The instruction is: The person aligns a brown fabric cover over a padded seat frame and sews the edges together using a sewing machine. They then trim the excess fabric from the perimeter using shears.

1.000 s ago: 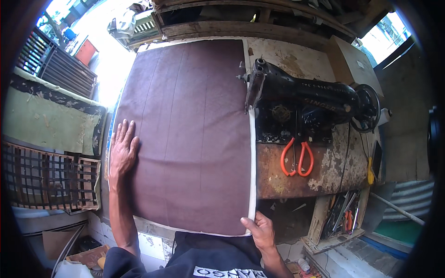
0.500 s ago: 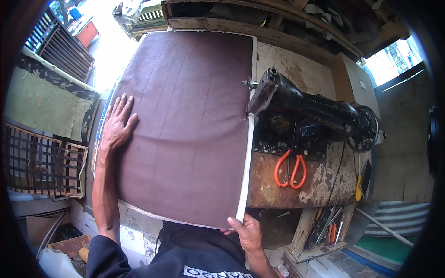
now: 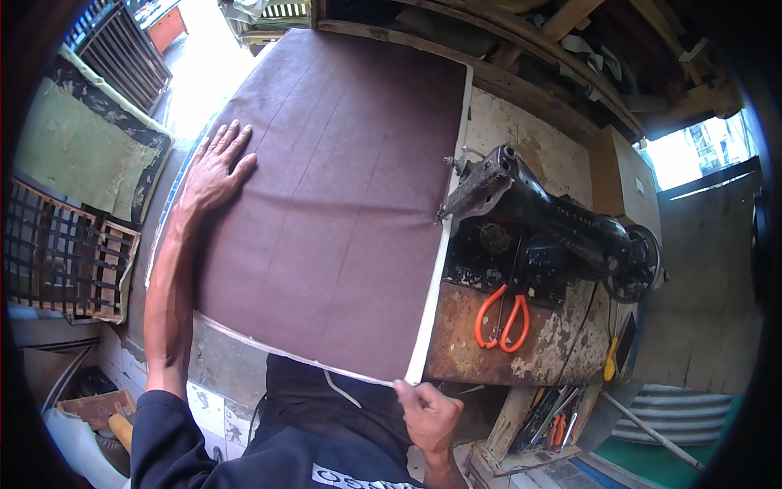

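Observation:
A large maroon sheet with faint lines and white edging [image 3: 318,253] lies across the work table, its right edge under the needle end of a black sewing machine [image 3: 554,220]. My left hand [image 3: 216,171] lies flat on the sheet's left part, fingers spread. My right hand [image 3: 428,416] pinches the sheet's near right corner at the white edging. Orange-handled shears [image 3: 513,322] lie on the worn table top [image 3: 538,342] just below the machine, right of the sheet.
An open drawer of tools [image 3: 538,424] is below the table's right side. A cardboard box [image 3: 615,167] stands behind the machine. Wooden shelving [image 3: 538,57] runs along the back. A green padded panel [image 3: 98,143] and a webbed frame [image 3: 65,261] are on the left.
My left hand shows higher in the picture on the sheet. The view has shifted, with the machine and shears appearing lower. My right hand stays at the near corner.

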Tool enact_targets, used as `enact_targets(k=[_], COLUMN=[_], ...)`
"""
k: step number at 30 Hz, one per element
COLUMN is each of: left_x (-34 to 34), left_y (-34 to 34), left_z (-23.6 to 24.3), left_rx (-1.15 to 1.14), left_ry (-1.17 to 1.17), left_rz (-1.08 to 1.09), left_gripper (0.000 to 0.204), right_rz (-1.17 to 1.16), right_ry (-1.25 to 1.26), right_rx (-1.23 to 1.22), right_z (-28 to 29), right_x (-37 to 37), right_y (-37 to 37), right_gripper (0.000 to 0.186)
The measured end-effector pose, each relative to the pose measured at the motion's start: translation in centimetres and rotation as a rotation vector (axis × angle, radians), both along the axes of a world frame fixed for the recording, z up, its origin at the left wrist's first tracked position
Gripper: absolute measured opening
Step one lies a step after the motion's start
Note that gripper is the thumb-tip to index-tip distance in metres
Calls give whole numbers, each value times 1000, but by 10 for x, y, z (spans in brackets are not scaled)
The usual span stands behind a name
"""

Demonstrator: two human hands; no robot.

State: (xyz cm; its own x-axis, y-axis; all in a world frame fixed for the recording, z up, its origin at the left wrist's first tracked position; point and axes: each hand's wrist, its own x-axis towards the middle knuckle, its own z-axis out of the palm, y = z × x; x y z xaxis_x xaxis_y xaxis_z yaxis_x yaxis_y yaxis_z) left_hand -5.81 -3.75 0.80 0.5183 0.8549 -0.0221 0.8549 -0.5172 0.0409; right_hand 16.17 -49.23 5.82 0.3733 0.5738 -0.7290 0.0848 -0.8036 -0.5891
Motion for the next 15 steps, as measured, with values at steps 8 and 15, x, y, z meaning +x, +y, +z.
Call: enact_targets(k=[8, 15], left_x=[11, 16], left_y=[14, 30], left_z=[-2, -9], left_rx=[-25, 10], left_ry=[31, 28], left_rz=[18, 9], left_gripper=[70, 70], right_rz=[549, 582], right_ry=[-981, -984], right_rx=[557, 534], right_z=[-24, -26], right_x=[3, 11], right_y=[13, 20], right_gripper=[52, 60])
